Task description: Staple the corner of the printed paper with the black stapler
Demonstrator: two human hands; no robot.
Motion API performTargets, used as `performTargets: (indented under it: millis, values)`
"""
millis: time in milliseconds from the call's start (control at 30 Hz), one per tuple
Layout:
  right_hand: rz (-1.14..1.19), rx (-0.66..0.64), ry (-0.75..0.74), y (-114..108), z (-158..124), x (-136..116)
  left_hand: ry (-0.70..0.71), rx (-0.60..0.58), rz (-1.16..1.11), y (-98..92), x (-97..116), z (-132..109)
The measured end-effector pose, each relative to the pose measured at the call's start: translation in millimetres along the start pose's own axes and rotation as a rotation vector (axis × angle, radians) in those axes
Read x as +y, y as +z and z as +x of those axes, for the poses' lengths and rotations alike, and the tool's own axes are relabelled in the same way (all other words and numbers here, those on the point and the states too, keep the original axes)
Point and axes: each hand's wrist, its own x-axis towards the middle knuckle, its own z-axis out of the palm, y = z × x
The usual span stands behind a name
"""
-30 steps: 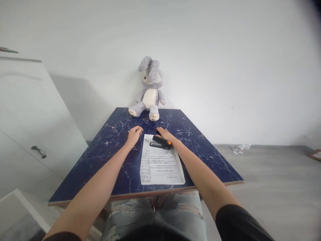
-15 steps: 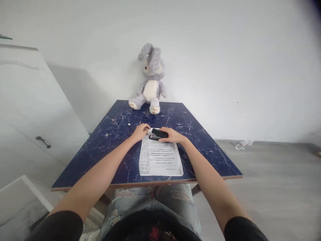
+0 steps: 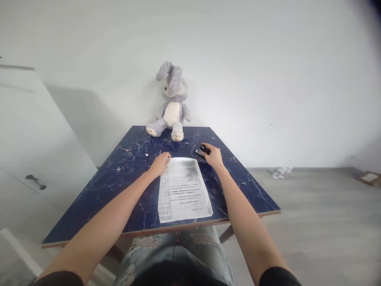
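A printed stack of paper [image 3: 182, 189] lies on the dark blue marble-patterned table [image 3: 125, 174] in front of me. My left hand [image 3: 160, 163] rests with curled fingers on the paper's far left corner. My right hand [image 3: 212, 155] is closed over a black stapler [image 3: 200, 151] that sits on the table just right of the paper's far right corner. A tiny white scrap [image 3: 146, 155] lies on the table to the left.
A grey plush rabbit [image 3: 170, 103] sits at the table's far edge against the white wall. A white cabinet with a dark handle [image 3: 36, 181] stands at the left. A crushed plastic bottle [image 3: 279, 172] lies on the grey floor at the right.
My right hand has carried the stapler off the top of the paper to the table on its right. My left hand has stayed at the paper's far left corner.
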Motion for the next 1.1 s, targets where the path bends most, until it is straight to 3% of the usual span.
performTargets:
  millis: [100,300,633,1100]
  values:
    - [-0.088,-0.077,0.044,-12,2,15,-0.066,0.083,-0.129,-8.8,1,0]
    - [-0.007,-0.351,-0.061,-22,1,23,-0.154,0.266,-0.31,-19.2,5,3]
    - [0.046,-0.515,-0.166,-26,-3,11,-0.138,0.242,-0.303,-16.1,1,2]
    - [0.048,-0.588,-0.221,-29,-5,-6,-0.192,0.239,-0.262,-17.0,-1,2]
